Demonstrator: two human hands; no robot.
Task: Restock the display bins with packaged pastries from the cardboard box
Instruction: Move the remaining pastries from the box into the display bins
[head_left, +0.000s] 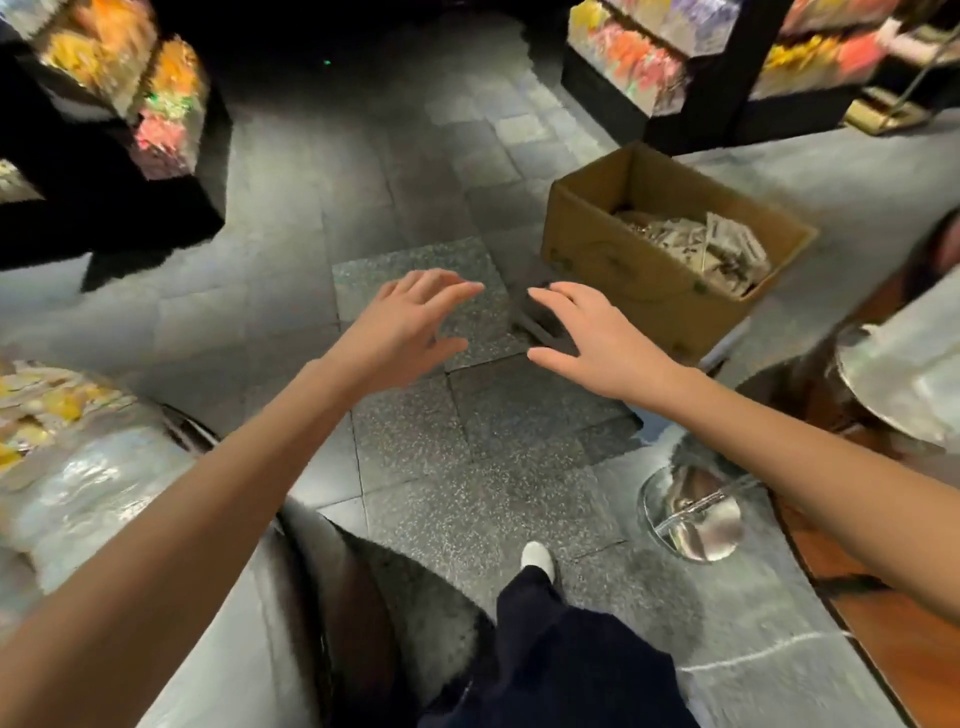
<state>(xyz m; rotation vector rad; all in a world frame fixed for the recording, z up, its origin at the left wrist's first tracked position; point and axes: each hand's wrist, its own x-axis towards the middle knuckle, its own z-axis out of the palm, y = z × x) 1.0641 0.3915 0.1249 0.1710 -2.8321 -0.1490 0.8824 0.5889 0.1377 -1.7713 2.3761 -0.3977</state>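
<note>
Both grips are empty, fingers spread and relaxed: the left grip (410, 322) and right grip (597, 338) hover side by side above the speckled floor (467, 467). Just beyond the right grip sits the open cardboard box (639, 291), its print too blurred to read, with packaged pastries (717, 249) heaped inside. Display bins (161, 109) stand farther off.

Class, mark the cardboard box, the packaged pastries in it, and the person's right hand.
cardboard box (623, 270): head view, on its near side wall.
packaged pastries (719, 247): head view, on the pale wrappers inside the box.
right hand (602, 340): head view, on the back of the hand.
</note>
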